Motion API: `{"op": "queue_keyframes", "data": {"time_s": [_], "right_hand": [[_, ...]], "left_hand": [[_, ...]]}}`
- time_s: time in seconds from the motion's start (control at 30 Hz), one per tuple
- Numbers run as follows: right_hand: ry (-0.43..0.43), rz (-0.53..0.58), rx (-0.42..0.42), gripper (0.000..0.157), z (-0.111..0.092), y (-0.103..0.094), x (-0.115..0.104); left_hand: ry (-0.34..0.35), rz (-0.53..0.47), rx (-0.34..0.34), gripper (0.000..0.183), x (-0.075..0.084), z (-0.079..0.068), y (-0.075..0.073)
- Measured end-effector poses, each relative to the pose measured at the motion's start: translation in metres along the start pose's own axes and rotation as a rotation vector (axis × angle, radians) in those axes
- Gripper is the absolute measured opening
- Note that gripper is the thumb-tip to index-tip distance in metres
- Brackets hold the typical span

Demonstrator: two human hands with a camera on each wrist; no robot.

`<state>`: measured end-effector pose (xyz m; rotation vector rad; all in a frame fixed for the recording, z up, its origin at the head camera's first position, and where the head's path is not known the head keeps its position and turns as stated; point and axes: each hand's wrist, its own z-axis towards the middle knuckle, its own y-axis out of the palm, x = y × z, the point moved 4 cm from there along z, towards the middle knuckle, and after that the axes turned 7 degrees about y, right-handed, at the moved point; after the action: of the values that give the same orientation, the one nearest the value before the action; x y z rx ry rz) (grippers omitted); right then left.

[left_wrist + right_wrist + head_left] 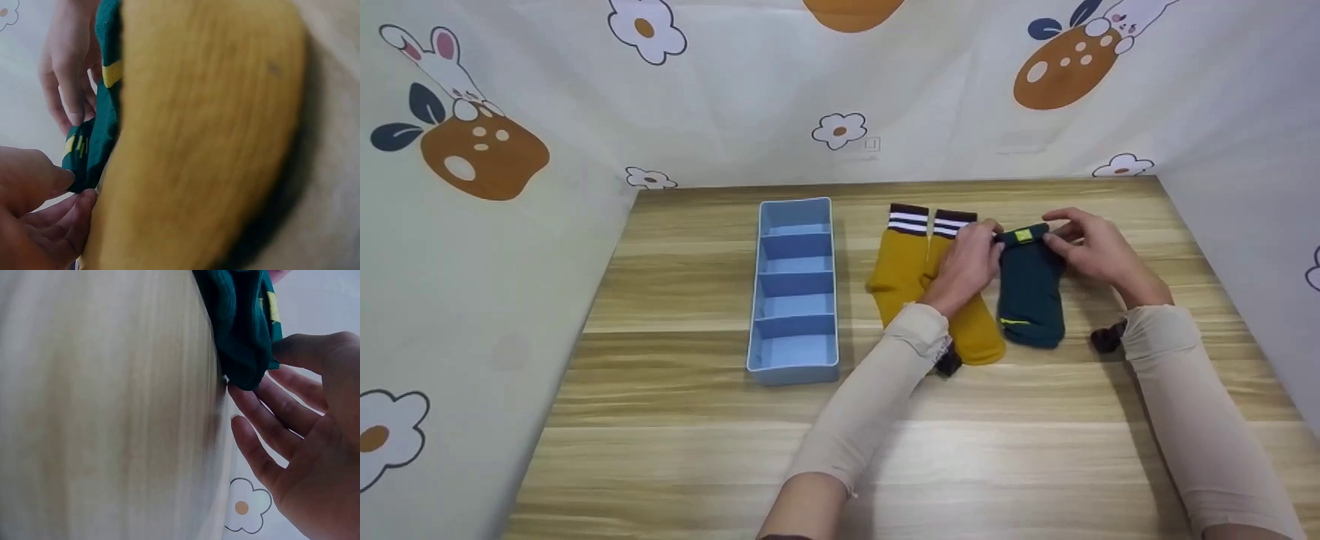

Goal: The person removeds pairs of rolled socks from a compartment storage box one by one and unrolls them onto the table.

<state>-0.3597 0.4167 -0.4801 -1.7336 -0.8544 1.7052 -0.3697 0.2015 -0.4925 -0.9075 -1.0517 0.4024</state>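
Dark green socks (1031,296) lie flat on the table, their top end folded over into a band with a yellow patch; whether one or two are stacked I cannot tell. My left hand (969,262) pinches the left end of that band between thumb and fingers. At the other end, my right hand (1102,251) pinches the band, thumb in front and fingers behind, as the right wrist view shows. Under my left forearm and hand lie two mustard-yellow socks (896,259) with dark, white-striped cuffs, partly hidden. In the left wrist view a yellow sock (202,124) looms large.
Left of the socks stands a light blue box (793,375) with several compartments in a row. The wood-grain table (675,420) meets patterned cloth walls (750,97) at the back and both sides. Dark straps or pieces (1106,339) show beside the wrists.
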Motion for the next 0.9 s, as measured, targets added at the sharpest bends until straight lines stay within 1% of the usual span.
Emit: {"op": "queue_keyframes", "data": {"time_s": [0.1, 0.17, 0.3, 0.4, 0.53, 0.67, 0.77, 0.83, 0.9], "right_hand": [[0.009, -0.028, 0.010, 0.039, 0.004, 0.000, -0.001], [0.019, -0.047, -0.008, 0.037, 0.006, 0.001, -0.002], [0.017, -0.078, -0.081, 0.039, 0.009, 0.003, -0.004], [0.004, -0.096, -0.104, 0.041, 0.012, 0.004, -0.007], [0.007, -0.110, -0.081, 0.039, 0.013, 0.002, -0.007], [0.025, -0.099, -0.063, 0.044, 0.011, 0.001, -0.003], [0.033, -0.083, -0.072, 0.047, 0.010, 0.001, 0.000], [0.035, -0.084, -0.079, 0.045, 0.009, 0.001, 0.001], [0.037, -0.083, -0.083, 0.042, 0.008, 0.001, 0.003]], "left_hand": [[-0.028, 0.021, -0.008, 0.032, 0.000, 0.001, 0.000], [-0.032, 0.025, -0.012, 0.033, 0.000, 0.002, 0.000], [0.029, 0.067, 0.009, 0.027, 0.000, 0.004, -0.001], [0.064, 0.092, 0.033, 0.023, -0.002, 0.005, -0.002], [0.046, 0.066, 0.051, 0.022, -0.003, 0.007, -0.001], [0.017, 0.043, 0.081, 0.020, -0.005, 0.010, 0.000], [0.003, 0.042, 0.113, 0.017, -0.007, 0.012, 0.000], [-0.004, 0.039, 0.118, 0.014, -0.008, 0.012, -0.001], [-0.003, 0.045, 0.109, 0.016, -0.008, 0.012, -0.002]]}}
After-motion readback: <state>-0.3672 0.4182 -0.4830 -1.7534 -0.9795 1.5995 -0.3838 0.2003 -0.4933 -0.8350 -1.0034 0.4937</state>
